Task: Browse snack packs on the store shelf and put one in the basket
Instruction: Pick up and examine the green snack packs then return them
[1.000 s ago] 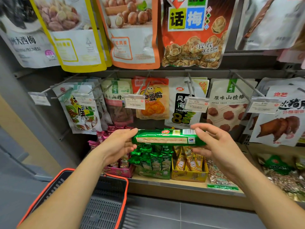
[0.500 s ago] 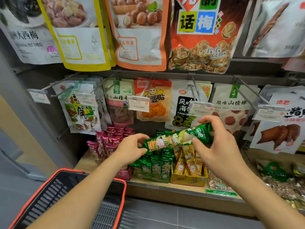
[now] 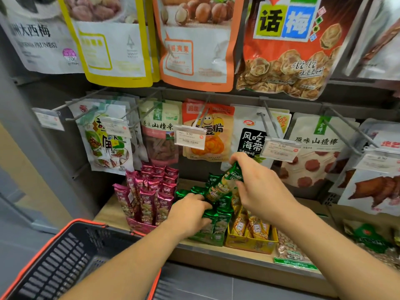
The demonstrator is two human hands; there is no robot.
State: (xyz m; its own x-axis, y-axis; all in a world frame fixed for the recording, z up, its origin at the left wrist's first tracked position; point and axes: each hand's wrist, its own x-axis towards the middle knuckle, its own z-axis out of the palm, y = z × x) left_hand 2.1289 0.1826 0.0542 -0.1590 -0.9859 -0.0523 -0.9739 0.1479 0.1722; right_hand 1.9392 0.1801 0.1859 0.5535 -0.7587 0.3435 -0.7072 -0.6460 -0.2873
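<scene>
The task is only partly done. A green snack pack (image 3: 225, 185) is held over the shelf (image 3: 238, 252), just above the green box (image 3: 214, 232) where more packs of the same kind are stood. It is not in the basket (image 3: 65, 256) yet. The basket is seen at 7 o'clock from the pack, well apart from it. No pack is seen in the part of the basket that shows.

The top end of the pack is pinched by the right hand (image 3: 259, 191), with the thumb and fingers closed on it. The left hand (image 3: 190, 213) is laid on the green packs in the box, with its fingers bent over their tops, right by the low end of the held pack. It cannot be told if anything is gripped by this hand.

It may be that the pack is being slid back into the box, so a pick may still have to be made. After that, one pack must be carried down to the basket.

The pack is long and thin. It is tilted, with its top end toward 1 o'clock and its low end toward 7 o'clock. Its wrapper is shiny green, with a pale food picture in the middle. The writing on it is too blurred to be read.

Pink packs (image 3: 149, 191) are stood at 9 o'clock from the green box, and a yellow box (image 3: 251, 239) at 3 o'clock.
</scene>
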